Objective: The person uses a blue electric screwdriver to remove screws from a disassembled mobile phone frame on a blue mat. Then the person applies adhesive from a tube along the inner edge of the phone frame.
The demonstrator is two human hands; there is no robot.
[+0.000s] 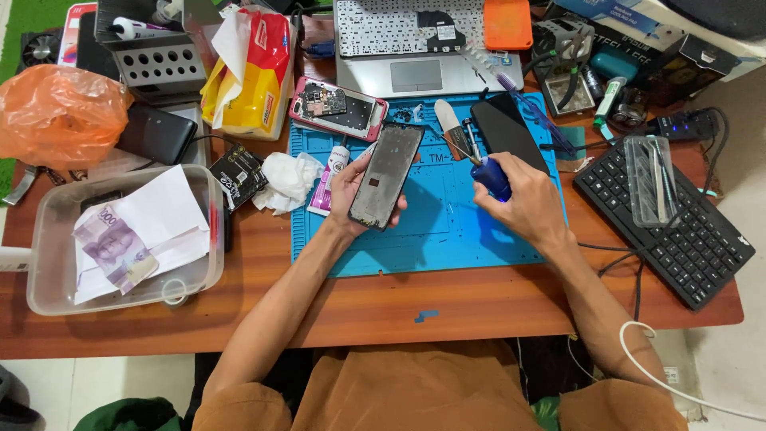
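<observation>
At the centre of the frame, my left hand (349, 190) grips a dark phone frame (387, 175), tilted above the blue mat (447, 231). Just right of it, my right hand (523, 199) is closed around a blue-handled screwdriver (488, 174), its tip pointing toward the frame's upper edge.

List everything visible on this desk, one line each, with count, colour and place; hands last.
Mat: 1, blue, desk centre.
Phone frame: 1, black, in left hand.
Screwdriver: 1, blue handle, in right hand.
Opened phone: 1, pink-rimmed, mat's far left corner.
Dark phone: 1, black, far side of mat.
Laptop: 1, silver, behind mat.
Keyboard: 1, black, right.
Clear case: 1, transparent, on keyboard.
Tub: 1, clear, left, holding papers and a banknote.
Bag: 1, orange, far left.
Tissue: 1, white, left of mat.
Tube: 1, white and pink, mat's left edge.
Left hand: holds phone frame.
Right hand: grips screwdriver.
</observation>
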